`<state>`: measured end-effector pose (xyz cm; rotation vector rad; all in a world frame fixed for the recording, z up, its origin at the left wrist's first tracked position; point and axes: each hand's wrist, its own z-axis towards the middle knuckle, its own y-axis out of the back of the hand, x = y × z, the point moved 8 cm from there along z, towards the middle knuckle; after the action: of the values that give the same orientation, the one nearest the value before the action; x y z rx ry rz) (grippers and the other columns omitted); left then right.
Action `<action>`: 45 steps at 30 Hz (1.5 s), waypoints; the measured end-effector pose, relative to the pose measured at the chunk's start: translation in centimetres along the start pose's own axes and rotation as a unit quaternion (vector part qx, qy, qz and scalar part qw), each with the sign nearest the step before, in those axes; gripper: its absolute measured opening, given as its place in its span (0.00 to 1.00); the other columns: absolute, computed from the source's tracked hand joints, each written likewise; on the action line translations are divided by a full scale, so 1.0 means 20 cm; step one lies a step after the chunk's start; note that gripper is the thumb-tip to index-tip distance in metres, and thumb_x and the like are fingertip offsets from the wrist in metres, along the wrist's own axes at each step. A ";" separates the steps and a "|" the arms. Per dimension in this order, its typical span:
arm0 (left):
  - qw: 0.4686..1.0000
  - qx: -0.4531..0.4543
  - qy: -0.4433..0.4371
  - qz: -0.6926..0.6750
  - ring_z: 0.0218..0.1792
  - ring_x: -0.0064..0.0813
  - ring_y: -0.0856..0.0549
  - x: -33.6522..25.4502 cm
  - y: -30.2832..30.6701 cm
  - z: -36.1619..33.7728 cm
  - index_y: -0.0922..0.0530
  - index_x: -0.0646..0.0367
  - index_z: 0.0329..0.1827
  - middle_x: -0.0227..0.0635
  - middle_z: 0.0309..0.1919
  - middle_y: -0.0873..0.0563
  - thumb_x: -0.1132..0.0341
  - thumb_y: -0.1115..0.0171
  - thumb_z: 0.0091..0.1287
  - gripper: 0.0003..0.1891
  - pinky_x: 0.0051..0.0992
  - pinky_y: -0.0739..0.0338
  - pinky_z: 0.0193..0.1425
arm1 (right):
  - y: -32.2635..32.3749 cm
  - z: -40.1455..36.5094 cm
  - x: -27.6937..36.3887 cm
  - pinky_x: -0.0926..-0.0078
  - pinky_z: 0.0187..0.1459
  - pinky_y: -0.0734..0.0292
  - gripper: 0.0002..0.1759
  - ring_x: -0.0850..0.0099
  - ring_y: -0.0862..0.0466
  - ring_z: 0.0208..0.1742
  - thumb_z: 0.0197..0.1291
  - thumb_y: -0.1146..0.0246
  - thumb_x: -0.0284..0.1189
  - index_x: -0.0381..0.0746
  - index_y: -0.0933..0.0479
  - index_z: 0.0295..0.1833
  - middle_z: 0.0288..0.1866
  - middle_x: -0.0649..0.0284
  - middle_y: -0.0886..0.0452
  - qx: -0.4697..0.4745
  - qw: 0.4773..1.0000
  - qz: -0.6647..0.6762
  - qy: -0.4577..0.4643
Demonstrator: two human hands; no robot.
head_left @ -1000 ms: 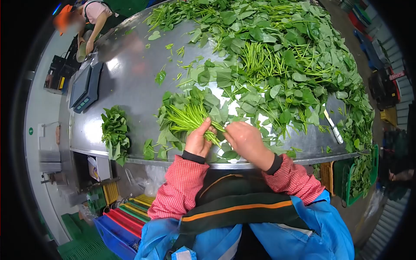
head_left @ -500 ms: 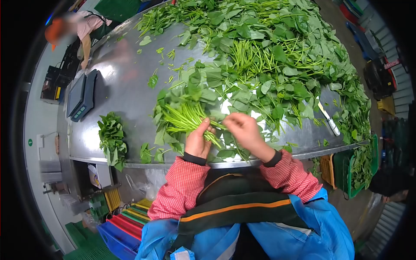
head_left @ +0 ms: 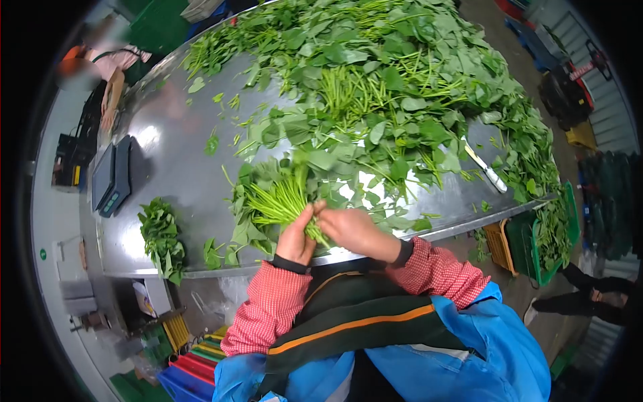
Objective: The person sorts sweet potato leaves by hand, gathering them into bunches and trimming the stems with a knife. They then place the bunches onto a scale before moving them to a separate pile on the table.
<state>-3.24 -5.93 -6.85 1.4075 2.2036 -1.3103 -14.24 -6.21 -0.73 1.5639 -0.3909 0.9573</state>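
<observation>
My left hand point(head_left: 296, 238) is closed round the lower stems of a bunch of leafy greens point(head_left: 280, 195), whose leaves point away from me above the table's near edge. Beside it my right hand point(head_left: 355, 231) has its fingers bent and pressed against the same stems, close to the left thumb; its fingertips are partly hidden. A large pile of loose leafy greens point(head_left: 402, 80) spreads over the far and right parts of the metal table point(head_left: 191, 144). A smaller bunch point(head_left: 161, 234) lies at the left, its leaves hanging over the edge.
A scale point(head_left: 112, 175) stands at the table's left end. On the right lies a white-handled knife point(head_left: 492, 175). Below are an orange crate point(head_left: 499, 246) and a green crate point(head_left: 522, 244). A co-worker point(head_left: 110, 67) is at the far left; another person's legs point(head_left: 579, 298) show at right.
My right hand has moved left, from beside the bunch to the stems by my left hand. The camera view has turned and shifted. My left hand keeps its hold.
</observation>
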 end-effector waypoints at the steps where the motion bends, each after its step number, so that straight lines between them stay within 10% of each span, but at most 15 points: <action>1: 1.000 -0.016 0.010 -0.019 0.45 0.30 0.18 0.05 0.03 0.00 0.24 0.64 0.53 0.39 0.46 0.17 0.61 0.46 0.72 0.15 0.29 0.22 0.51 | 0.02 -0.03 0.01 0.53 0.27 0.26 0.15 0.50 0.20 0.25 0.64 0.44 0.39 0.40 0.25 0.32 0.23 0.52 0.21 -0.001 0.999 0.027 0.028; 8: 0.994 -0.030 0.047 -0.096 0.34 0.26 0.21 0.02 0.10 0.00 0.26 0.62 0.54 0.32 0.32 0.21 0.66 0.42 0.69 0.14 0.30 0.21 0.45 | 0.60 -0.28 -0.47 0.59 0.30 0.26 0.18 0.53 0.19 0.31 0.54 0.34 0.42 0.37 0.26 0.33 0.30 0.54 0.20 -0.190 0.936 -0.201 -0.218; 11: 0.987 0.018 0.096 -0.128 0.31 0.24 0.24 0.08 0.05 0.01 0.27 0.62 0.55 0.30 0.31 0.23 0.66 0.42 0.69 0.14 0.27 0.23 0.41 | 0.47 -0.32 -0.68 0.64 0.25 0.28 0.18 0.60 0.20 0.25 0.52 0.33 0.41 0.38 0.27 0.32 0.24 0.57 0.23 -0.142 0.946 -0.251 -0.147; 14: 0.986 0.034 0.088 -0.140 0.28 0.20 0.27 0.04 -0.02 0.00 0.26 0.59 0.48 0.29 0.30 0.25 0.66 0.42 0.69 0.09 0.23 0.27 0.36 | 0.54 -0.33 -0.71 0.75 0.23 0.32 0.14 0.72 0.26 0.20 0.54 0.34 0.35 0.37 0.28 0.32 0.20 0.65 0.27 -0.182 0.958 0.054 -0.217; 16: 0.988 0.034 0.057 -0.140 0.28 0.20 0.27 -0.03 0.00 0.01 0.27 0.57 0.44 0.28 0.30 0.25 0.66 0.42 0.69 0.06 0.22 0.28 0.35 | 0.59 -0.32 -0.64 0.84 0.23 0.38 0.06 0.85 0.33 0.21 0.59 0.40 0.25 0.39 0.30 0.31 0.20 0.75 0.31 -0.170 0.852 0.430 -0.244; 25: 0.996 0.042 -0.009 -0.081 0.28 0.19 0.27 -0.09 -0.15 -0.04 0.28 0.57 0.41 0.28 0.31 0.24 0.65 0.44 0.71 0.06 0.21 0.29 0.35 | 0.49 -0.31 -0.68 0.83 0.22 0.35 0.08 0.83 0.29 0.22 0.58 0.40 0.25 0.34 0.27 0.43 0.24 0.70 0.26 -0.171 0.827 0.482 -0.232; 30: 0.996 0.009 -0.057 -0.060 0.27 0.18 0.28 -0.16 -0.20 -0.07 0.27 0.57 0.41 0.27 0.30 0.25 0.64 0.43 0.71 0.07 0.22 0.29 0.35 | 0.48 -0.25 -0.44 0.73 0.25 0.29 0.09 0.70 0.23 0.23 0.55 0.38 0.26 0.35 0.26 0.41 0.27 0.61 0.23 -0.183 0.965 0.108 -0.154; 33: 0.992 0.014 -0.118 -0.052 0.27 0.16 0.30 -0.24 -0.21 -0.08 0.28 0.55 0.45 0.24 0.29 0.28 0.64 0.42 0.70 0.07 0.20 0.32 0.35 | 0.22 -0.16 -0.18 0.61 0.35 0.25 0.13 0.58 0.21 0.37 0.51 0.35 0.32 0.39 0.26 0.41 0.35 0.58 0.25 -0.088 0.985 -0.109 0.103; 36: 0.989 0.006 -0.150 -0.017 0.26 0.16 0.31 -0.30 -0.20 -0.07 0.29 0.55 0.44 0.23 0.27 0.29 0.63 0.43 0.71 0.07 0.20 0.33 0.34 | 0.17 -0.16 -0.11 0.60 0.35 0.24 0.17 0.57 0.19 0.38 0.54 0.35 0.40 0.39 0.25 0.43 0.36 0.57 0.23 -0.030 0.994 -0.001 0.101; 39: 0.993 -0.007 -0.116 -0.007 0.26 0.16 0.31 -0.24 -0.17 -0.05 0.29 0.55 0.44 0.23 0.26 0.29 0.63 0.44 0.71 0.07 0.20 0.33 0.34 | 0.39 -0.19 -0.51 0.59 0.33 0.24 0.17 0.55 0.19 0.34 0.56 0.36 0.41 0.39 0.26 0.41 0.34 0.55 0.21 -0.180 0.964 0.019 -0.195; 44: 0.999 0.002 -0.037 -0.008 0.27 0.16 0.30 -0.08 -0.23 -0.02 0.29 0.54 0.42 0.23 0.27 0.28 0.63 0.44 0.71 0.06 0.20 0.32 0.35 | 0.50 -0.20 -0.75 0.65 0.31 0.25 0.14 0.59 0.19 0.29 0.55 0.35 0.32 0.33 0.28 0.36 0.30 0.56 0.21 -0.152 0.953 -0.219 -0.145; 45: 0.999 0.009 -0.039 -0.002 0.27 0.16 0.30 -0.09 -0.26 -0.01 0.28 0.55 0.41 0.23 0.27 0.28 0.63 0.44 0.71 0.06 0.20 0.31 0.35 | 0.52 -0.19 -0.77 0.68 0.30 0.26 0.14 0.64 0.20 0.29 0.56 0.35 0.32 0.32 0.27 0.38 0.29 0.58 0.21 -0.159 0.972 -0.057 -0.166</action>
<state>-6.52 -7.59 -2.73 1.3354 2.1516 -1.3645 -32.34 -9.29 -5.64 1.4312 -0.6488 0.5132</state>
